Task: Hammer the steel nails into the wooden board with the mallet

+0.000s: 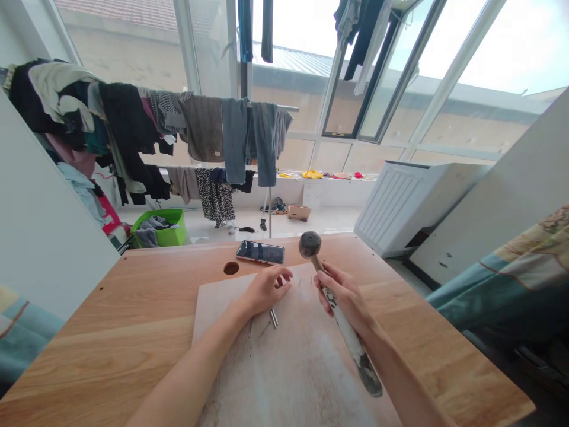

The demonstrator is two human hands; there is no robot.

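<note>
In the head view, the right hand (347,290) gripped a hammer (347,333), its fingers wrapped around the upper handle just below the dark, rounded head (310,244). The hammer slanted over the pale board (288,367), head toward the far side and the worn, light handle running back beneath the forearm toward the person. The left hand (267,289) was over the far part of the board, left of the hammer, its fingers curled with thumb and forefinger near each other; whether they pinched anything could not be told.

Just below the left hand lay short shiny metal pieces (274,318), with a thin nail-like piece (265,329) beside them. Between the two hands, a thin upright sliver (299,282) showed on the board, too small to make out clearly.

The board lay on a wood-grain desk (133,338). Beyond its far edge a phone (261,252) lay flat, near a round hole (231,268) in the desk. Past the desk, clothes (204,127) hung on a rack by the windows, and a green basket (172,231) held more garments.
</note>
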